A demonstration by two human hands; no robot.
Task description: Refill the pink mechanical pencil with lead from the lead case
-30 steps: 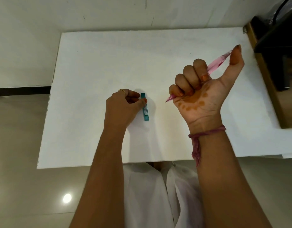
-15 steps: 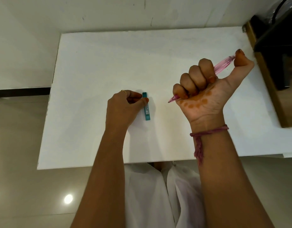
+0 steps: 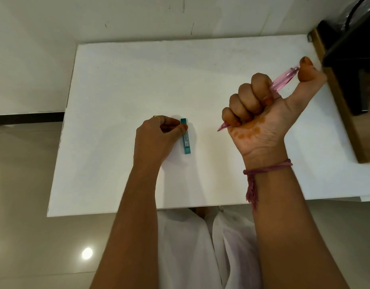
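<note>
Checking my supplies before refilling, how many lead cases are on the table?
1. The teal lead case lies on the white table, touched by the left hand. None other shows.

Right hand (image 3: pixel 261 113) fists pink pencil (image 3: pixel 284 79); left hand (image 3: pixel 153 138) touches lead case (image 3: pixel 185 138).

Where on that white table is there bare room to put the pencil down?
The white table is bare behind both hands and along its left edge. The tight spot lies between the teal lead case and the right hand.
</note>
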